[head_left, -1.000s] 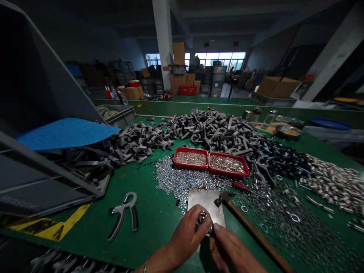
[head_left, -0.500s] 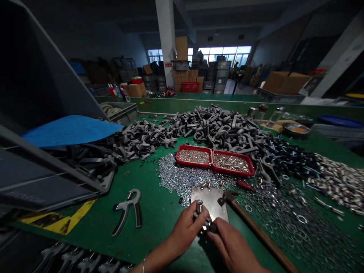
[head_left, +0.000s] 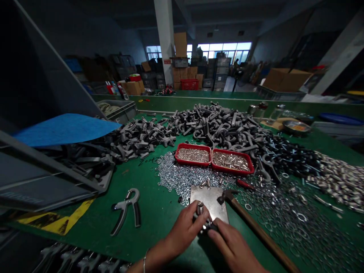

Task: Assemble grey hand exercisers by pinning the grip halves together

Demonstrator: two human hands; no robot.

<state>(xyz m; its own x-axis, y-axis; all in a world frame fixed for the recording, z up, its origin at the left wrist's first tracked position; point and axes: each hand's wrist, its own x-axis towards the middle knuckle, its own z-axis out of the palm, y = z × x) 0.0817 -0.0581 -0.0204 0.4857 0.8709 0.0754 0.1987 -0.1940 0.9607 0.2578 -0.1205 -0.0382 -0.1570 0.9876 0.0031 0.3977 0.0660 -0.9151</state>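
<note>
My left hand (head_left: 186, 223) is closed on a shiny metal part, whose ribbed, cylinder-like end (head_left: 200, 207) sticks up between thumb and forefinger. From the right, my right hand (head_left: 230, 242) grips a black knob-like piece (head_left: 212, 226) at the other end of it. Much of the part is hidden by my fingers. Both hands are over the near edge of a flat metal plate (head_left: 209, 197). Several small metal cylinders (head_left: 208, 183) stand or lie at the plate's far edge. To the left lies a grey and black hand grip exerciser (head_left: 122, 212).
A hammer (head_left: 256, 227) slants down on the right beside loose rings (head_left: 273, 212). Beyond the plate are scattered nuts (head_left: 176, 174) and two red trays (head_left: 254, 172) of small metal parts. Grey handles (head_left: 224, 127) pile up behind; a grey crate (head_left: 51, 174) stands left.
My right hand has turned slightly around the black piece, its fingers now covering more of it. My left hand keeps its grip. The view has shifted a little.
</note>
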